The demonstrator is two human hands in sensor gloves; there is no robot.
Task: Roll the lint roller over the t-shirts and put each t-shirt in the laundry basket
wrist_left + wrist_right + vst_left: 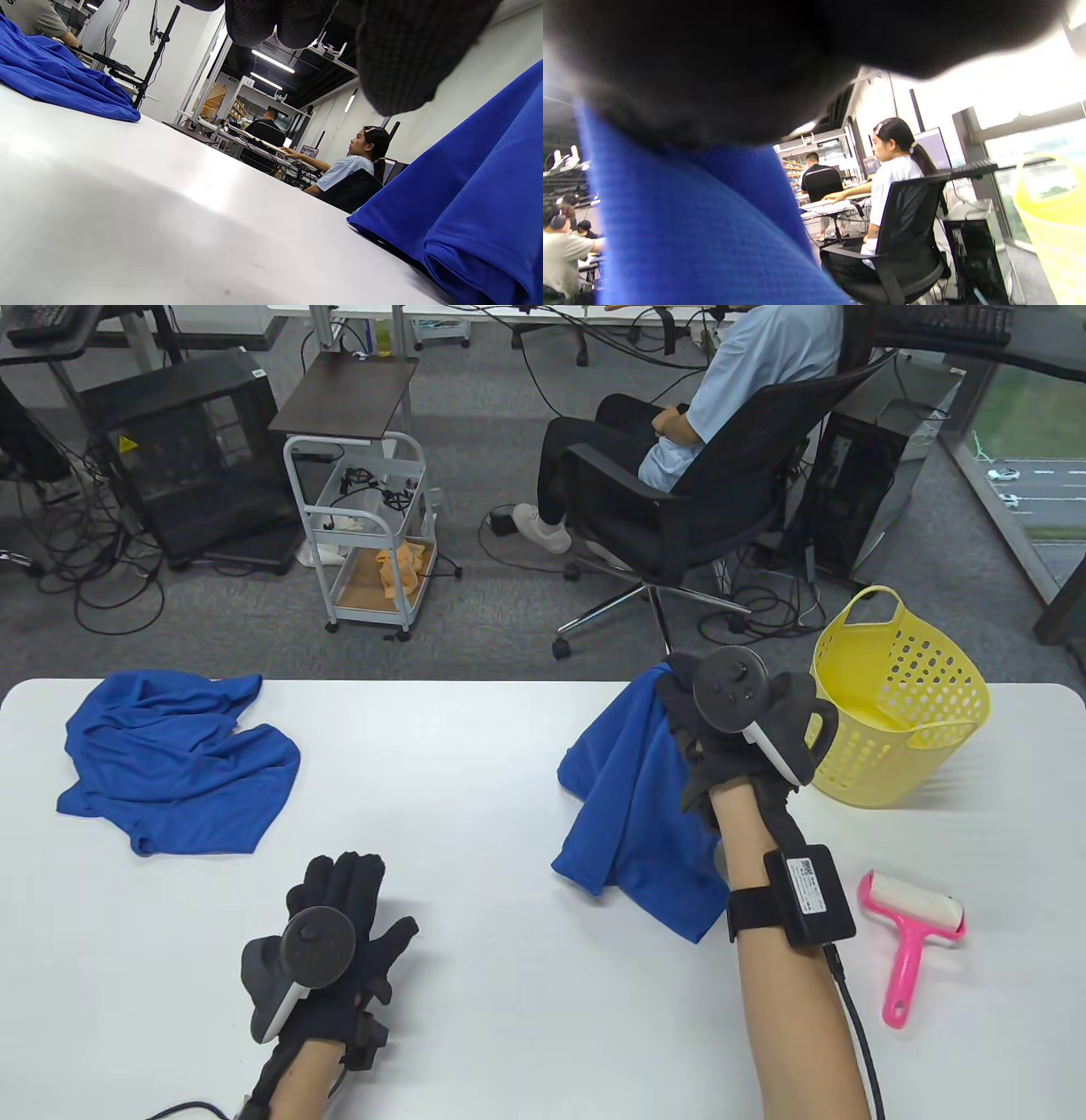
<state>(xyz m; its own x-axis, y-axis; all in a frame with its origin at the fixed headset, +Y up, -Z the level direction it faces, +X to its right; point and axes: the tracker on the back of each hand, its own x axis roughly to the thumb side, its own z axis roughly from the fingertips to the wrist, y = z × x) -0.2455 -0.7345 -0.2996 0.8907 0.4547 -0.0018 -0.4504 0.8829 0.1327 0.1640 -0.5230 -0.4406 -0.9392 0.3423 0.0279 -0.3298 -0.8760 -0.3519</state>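
Note:
My right hand [679, 704] grips the top of a blue t-shirt [636, 806] and holds it lifted above the white table [475, 780], its lower part still draped on the surface. The same cloth fills the right wrist view [691, 237] and the right of the left wrist view [479, 203]. A yellow laundry basket [908, 712] stands just right of that hand. A second blue t-shirt [170, 759] lies crumpled at the far left [63, 84]. My left hand [344, 891] rests flat on the table, fingers straight, holding nothing. The pink lint roller [912, 933] lies near my right forearm.
A person sits in a black office chair [713, 517] beyond the table's far edge. A white trolley [369, 534] and a black computer case [191, 458] stand on the floor behind. Cables run across the carpet.

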